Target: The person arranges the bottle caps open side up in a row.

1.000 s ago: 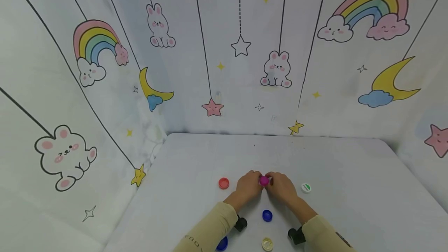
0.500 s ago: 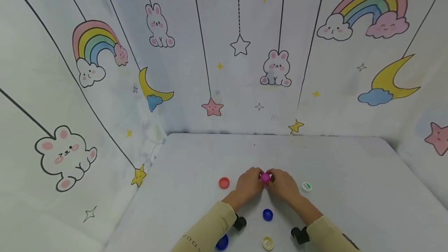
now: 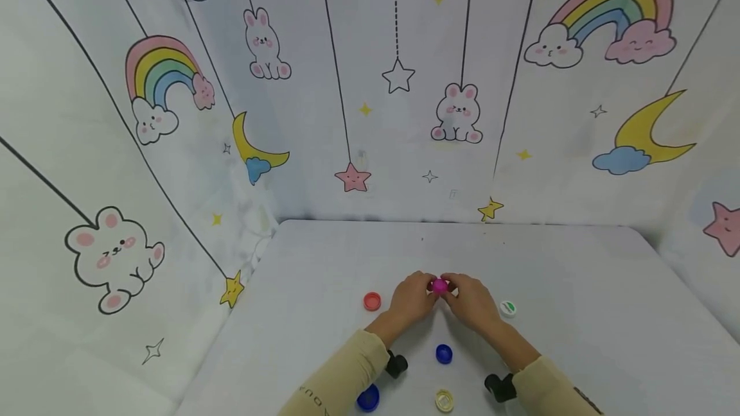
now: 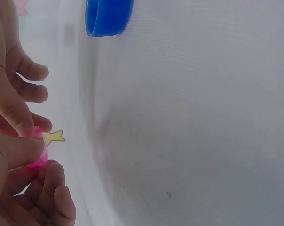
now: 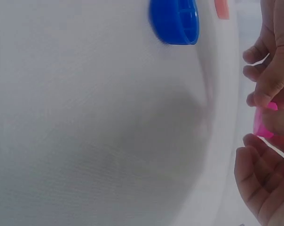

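Observation:
Both hands meet at a small bright pink bottle cap [image 3: 440,286] in the middle of the head view. From the left, my left hand [image 3: 412,298] pinches it with thumb and fingers; in the left wrist view its thumb lies across the pink cap [image 4: 44,155]. On the other side my right hand [image 3: 473,303] holds the same cap by its edge between thumb and fingertips. Much of the cap is hidden behind fingers. In the right wrist view, a strip of the pink cap [image 5: 259,123] shows between the two hands. Their remaining fingers are loosely bent.
On the white table [image 3: 324,255] lie a red cap [image 3: 372,301] at left and a white-and-green cap [image 3: 507,309] near the right wrist. Nearer are a blue cap [image 3: 444,354], a pale yellow cap [image 3: 444,400] and a larger blue cap [image 3: 367,397] beside the left sleeve.
Both hands, with the pink cap between them, have moved a little farther up the head view, away from the body. The other caps stay where they were.

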`<state>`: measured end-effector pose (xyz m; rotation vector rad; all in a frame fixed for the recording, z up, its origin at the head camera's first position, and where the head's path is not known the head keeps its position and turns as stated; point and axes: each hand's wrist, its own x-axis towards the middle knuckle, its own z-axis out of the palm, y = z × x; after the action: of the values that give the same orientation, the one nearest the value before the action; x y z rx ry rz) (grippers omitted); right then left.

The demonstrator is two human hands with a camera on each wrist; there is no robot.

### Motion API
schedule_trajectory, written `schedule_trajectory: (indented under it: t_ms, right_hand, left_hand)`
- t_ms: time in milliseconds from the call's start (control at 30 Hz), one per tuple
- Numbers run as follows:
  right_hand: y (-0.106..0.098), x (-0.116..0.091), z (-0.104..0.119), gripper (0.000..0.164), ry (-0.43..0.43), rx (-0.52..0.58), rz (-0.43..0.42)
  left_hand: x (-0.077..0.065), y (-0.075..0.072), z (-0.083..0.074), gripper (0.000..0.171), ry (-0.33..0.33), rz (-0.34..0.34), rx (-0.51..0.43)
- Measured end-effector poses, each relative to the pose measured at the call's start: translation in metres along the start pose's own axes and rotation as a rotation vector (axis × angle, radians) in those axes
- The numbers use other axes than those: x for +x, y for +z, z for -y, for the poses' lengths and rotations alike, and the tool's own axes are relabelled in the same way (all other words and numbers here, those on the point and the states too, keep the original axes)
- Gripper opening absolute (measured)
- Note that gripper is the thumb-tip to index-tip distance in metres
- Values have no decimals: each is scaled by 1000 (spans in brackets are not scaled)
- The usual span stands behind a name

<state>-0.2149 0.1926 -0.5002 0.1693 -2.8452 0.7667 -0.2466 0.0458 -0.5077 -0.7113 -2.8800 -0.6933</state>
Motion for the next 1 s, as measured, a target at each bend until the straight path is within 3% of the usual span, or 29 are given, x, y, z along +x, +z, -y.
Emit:
schedule_trajectory:
  t_ms: [233,400,733,1000]
  right_hand:
    - [3,-2,-4,27,4,37,-2]
    - [7,-2,-6,25,6,73,-7]
    - [7,-5,-9,27,-18,111,-15]
    - [11,-3,-9,31,-10,81,26]
  left_hand:
    - [0,2,1,26,1,-17,-44]
    - [2,0,2,20,-20,-39,-152]
    - [-2,-8,0,22,-196,61,-448]
    - [-2,-5,3,21,-268,65,-485]
